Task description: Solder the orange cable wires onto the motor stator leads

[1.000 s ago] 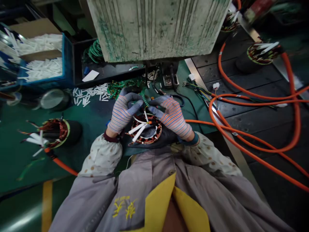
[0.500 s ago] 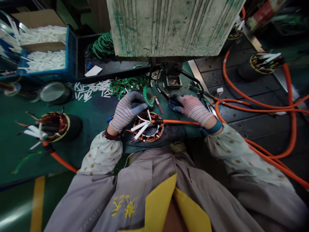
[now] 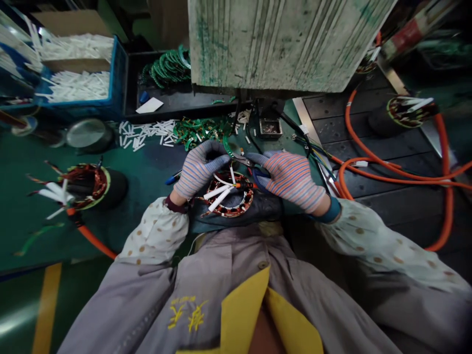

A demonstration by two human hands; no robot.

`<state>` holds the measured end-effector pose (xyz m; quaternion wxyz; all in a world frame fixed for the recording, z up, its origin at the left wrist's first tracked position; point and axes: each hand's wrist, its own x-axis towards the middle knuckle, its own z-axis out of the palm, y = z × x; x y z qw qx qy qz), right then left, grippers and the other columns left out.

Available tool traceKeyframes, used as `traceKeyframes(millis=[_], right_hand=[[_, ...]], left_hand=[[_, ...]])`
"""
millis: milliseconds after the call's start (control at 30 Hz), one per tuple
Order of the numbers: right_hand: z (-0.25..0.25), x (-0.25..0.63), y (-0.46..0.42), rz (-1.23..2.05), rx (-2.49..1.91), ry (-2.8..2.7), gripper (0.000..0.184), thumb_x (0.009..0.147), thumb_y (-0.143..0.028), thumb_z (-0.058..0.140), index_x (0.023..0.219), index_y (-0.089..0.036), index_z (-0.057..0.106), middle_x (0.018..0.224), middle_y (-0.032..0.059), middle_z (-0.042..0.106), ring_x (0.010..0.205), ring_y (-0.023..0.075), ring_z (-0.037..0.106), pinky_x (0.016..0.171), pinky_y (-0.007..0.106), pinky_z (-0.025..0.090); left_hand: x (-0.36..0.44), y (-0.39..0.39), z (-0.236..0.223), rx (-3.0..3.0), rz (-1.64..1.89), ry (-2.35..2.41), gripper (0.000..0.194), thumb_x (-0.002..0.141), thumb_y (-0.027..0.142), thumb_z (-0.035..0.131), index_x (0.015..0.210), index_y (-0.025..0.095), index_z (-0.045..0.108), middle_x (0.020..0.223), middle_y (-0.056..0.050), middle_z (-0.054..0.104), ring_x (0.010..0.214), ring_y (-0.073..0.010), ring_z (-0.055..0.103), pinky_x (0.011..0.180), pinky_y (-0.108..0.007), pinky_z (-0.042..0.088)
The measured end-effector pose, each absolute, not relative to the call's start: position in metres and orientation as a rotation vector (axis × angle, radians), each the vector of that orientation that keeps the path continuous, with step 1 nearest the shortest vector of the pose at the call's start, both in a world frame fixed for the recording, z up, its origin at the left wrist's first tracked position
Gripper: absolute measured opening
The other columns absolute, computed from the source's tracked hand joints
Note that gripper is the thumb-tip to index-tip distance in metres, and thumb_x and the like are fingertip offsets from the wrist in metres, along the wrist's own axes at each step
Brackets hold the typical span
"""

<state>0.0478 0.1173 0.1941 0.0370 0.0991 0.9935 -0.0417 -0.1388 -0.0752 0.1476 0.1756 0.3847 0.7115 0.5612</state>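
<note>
A copper-wound stator [image 3: 231, 195] with white sleeved leads and an orange cable end sits on a dark pad right in front of me. My left hand [image 3: 199, 169], in a striped glove, is closed on a curved green strip [image 3: 227, 146] just above the stator. My right hand [image 3: 291, 179], also gloved, is wrapped round blue-handled pliers [image 3: 254, 173]. Their metal tip [image 3: 241, 159] points left towards the green strip.
A second stator [image 3: 86, 182] with an orange lead stands at left. Behind are a blue bin of white sleeves [image 3: 79, 86], green rings [image 3: 167, 69], loose white tubes [image 3: 147, 132] and a worn machine body [image 3: 287, 39]. Orange cables [image 3: 398, 169] loop at right near another stator [image 3: 407, 108].
My right hand went right to the bench, picked up the blue-handled pliers and came back to the stator. The left hand stayed on the green strip. The view shifted slightly.
</note>
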Motion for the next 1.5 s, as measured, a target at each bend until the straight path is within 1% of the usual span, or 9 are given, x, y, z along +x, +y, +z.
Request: traceKeyframes(millis=[200, 433, 600, 733, 1000, 1200, 1333, 1433, 1500], right_hand=[[0.175, 0.05, 0.121, -0.32, 0.256, 3.036, 0.052, 0.108, -0.035, 0.064, 0.156, -0.024, 0.08, 0.127, 0.0132, 0.091, 0.109, 0.0351, 0.082, 0.087, 0.039, 0.055], [0.168, 0.077, 0.155, -0.142, 0.479, 3.148, 0.054, 0.108, -0.032, 0.064, 0.159, -0.02, 0.078, 0.117, 0.0201, 0.089, 0.11, 0.0419, 0.081, 0.099, 0.052, 0.061], [0.158, 0.095, 0.09, -0.348, -0.242, 3.131, 0.041, 0.113, -0.026, 0.06, 0.142, -0.038, 0.086, 0.124, 0.0091, 0.091, 0.111, 0.034, 0.082, 0.121, 0.061, 0.058], [0.13, 0.086, 0.052, -0.321, -0.352, 3.094, 0.04, 0.112, -0.014, 0.059, 0.133, -0.03, 0.088, 0.123, 0.0105, 0.091, 0.108, 0.0307, 0.082, 0.13, 0.065, 0.055], [0.126, 0.097, 0.077, -0.438, -0.49, 3.128, 0.041, 0.115, -0.012, 0.062, 0.135, -0.038, 0.086, 0.125, 0.0021, 0.091, 0.114, 0.0259, 0.082, 0.137, 0.064, 0.051], [0.119, 0.091, 0.056, -0.336, -0.303, 3.104, 0.034, 0.117, -0.021, 0.063, 0.135, -0.039, 0.085, 0.121, 0.003, 0.092, 0.115, 0.0279, 0.081, 0.125, 0.059, 0.055], [0.126, 0.078, 0.062, -0.336, -0.217, 3.13, 0.016, 0.111, -0.039, 0.074, 0.11, -0.032, 0.088, 0.103, 0.0048, 0.089, 0.092, 0.0277, 0.075, 0.112, 0.055, 0.053], [0.145, 0.096, 0.092, -0.385, -0.074, 3.321, 0.05, 0.106, -0.072, 0.073, 0.093, -0.026, 0.085, 0.085, 0.007, 0.082, 0.084, 0.0273, 0.07, 0.106, 0.053, 0.049], [0.157, 0.123, 0.116, -0.382, 0.201, 3.453, 0.066, 0.107, -0.083, 0.064, 0.087, -0.024, 0.084, 0.077, 0.0068, 0.077, 0.082, 0.0266, 0.069, 0.1, 0.049, 0.048]], left_hand=[[-0.136, -0.072, 0.143, 1.089, 1.589, 2.011, 0.032, 0.095, 0.053, 0.085, 0.098, 0.022, 0.077, 0.1, -0.006, 0.084, 0.095, -0.0251, 0.077, 0.09, -0.037, 0.066], [-0.151, -0.11, 0.157, 1.219, 1.492, 2.418, 0.032, 0.116, 0.052, 0.066, 0.116, 0.028, 0.086, 0.12, -0.008, 0.086, 0.12, -0.0313, 0.079, 0.116, -0.047, 0.062], [-0.163, -0.162, 0.122, 0.952, 0.814, 2.896, 0.038, 0.106, 0.052, 0.075, 0.129, 0.023, 0.085, 0.128, -0.017, 0.082, 0.121, -0.0412, 0.076, 0.112, -0.055, 0.063], [-0.154, -0.172, 0.11, 0.961, 0.575, 2.846, 0.044, 0.106, 0.047, 0.067, 0.133, 0.016, 0.082, 0.136, -0.023, 0.081, 0.129, -0.0441, 0.075, 0.116, -0.056, 0.061], [-0.114, -0.183, 0.178, 1.393, 0.531, 2.524, 0.049, 0.115, 0.064, 0.055, 0.138, 0.037, 0.089, 0.11, -0.006, 0.088, 0.098, -0.0331, 0.082, 0.079, -0.039, 0.055], [-0.126, -0.211, 0.161, 1.344, 0.375, 2.859, 0.051, 0.116, 0.062, 0.051, 0.142, 0.035, 0.087, 0.114, -0.011, 0.087, 0.098, -0.0363, 0.082, 0.071, -0.042, 0.053], [-0.142, -0.198, 0.14, 1.145, 0.526, 2.864, 0.061, 0.113, 0.059, 0.047, 0.16, 0.032, 0.076, 0.142, -0.016, 0.086, 0.123, -0.0474, 0.081, 0.094, -0.057, 0.065], [-0.161, -0.186, 0.156, 0.98, 0.51, 2.828, 0.072, 0.108, 0.071, 0.046, 0.17, 0.043, 0.068, 0.151, -0.009, 0.083, 0.142, -0.0573, 0.072, 0.11, -0.076, 0.061], [-0.181, -0.179, 0.171, 0.933, 0.432, 2.824, 0.076, 0.101, 0.082, 0.048, 0.17, 0.054, 0.064, 0.137, -0.005, 0.086, 0.139, -0.0615, 0.07, 0.107, -0.081, 0.056]])
